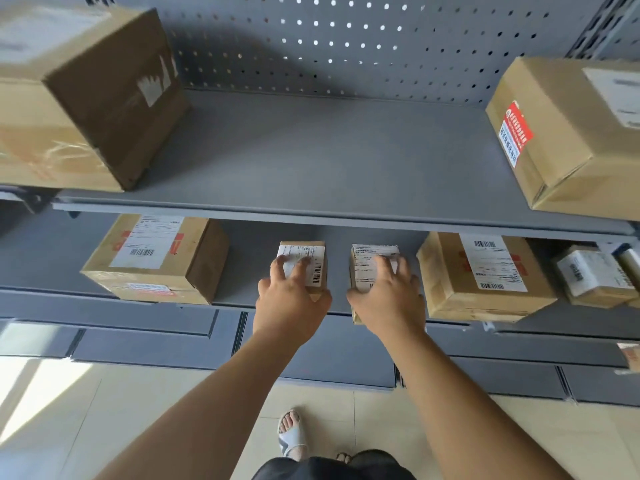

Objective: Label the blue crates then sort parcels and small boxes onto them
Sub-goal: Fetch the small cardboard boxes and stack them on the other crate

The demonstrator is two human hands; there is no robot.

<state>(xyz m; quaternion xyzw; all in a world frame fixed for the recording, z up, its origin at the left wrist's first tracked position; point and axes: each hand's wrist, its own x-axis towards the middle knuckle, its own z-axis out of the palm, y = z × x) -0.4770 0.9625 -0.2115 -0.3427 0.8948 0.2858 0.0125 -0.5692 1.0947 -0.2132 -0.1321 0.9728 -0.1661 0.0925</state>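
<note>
Two small cardboard boxes with white shipping labels sit side by side on the lower grey shelf (239, 271). My left hand (289, 296) grips the left small box (313, 252) from above, fingers over its label and thumb at its side. My right hand (388, 292) grips the right small box (367, 254) the same way; that box juts over the shelf's front edge. No blue crates are in view.
On the lower shelf a medium labelled box (152, 258) lies to the left, another (481, 275) to the right, and a small parcel (592, 275) at far right. The upper shelf (329, 157) carries a big box (79, 95) at left and one (568, 133) at right. Tiled floor lies below.
</note>
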